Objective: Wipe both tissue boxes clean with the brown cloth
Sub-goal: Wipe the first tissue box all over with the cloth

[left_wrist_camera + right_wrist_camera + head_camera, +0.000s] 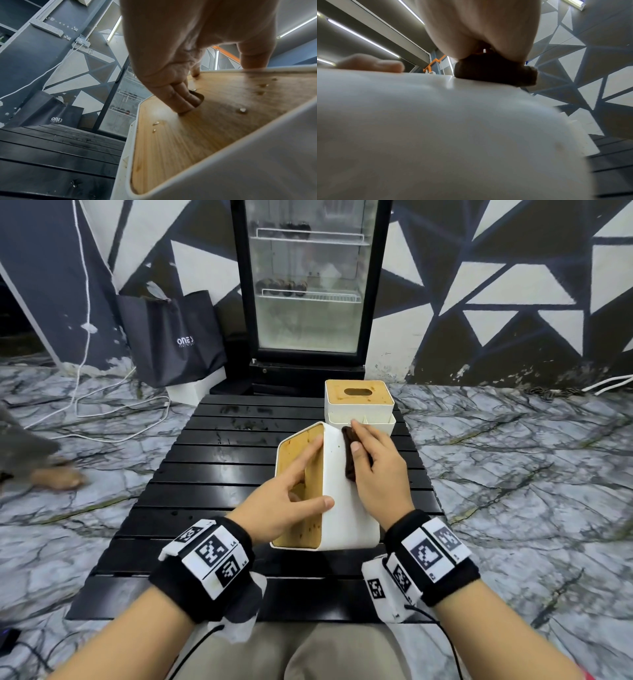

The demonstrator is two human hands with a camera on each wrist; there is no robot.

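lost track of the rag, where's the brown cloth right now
In the head view the brown cloth lies under the right hand, pressed on the upturned white side of the near tissue box, just before the far tissue box.

The head view looks forward and down over the black counter (239,474). Both wrist views sit very near the tipped tissue box (342,491), tilted upward: left at its wooden face, right along its white side.
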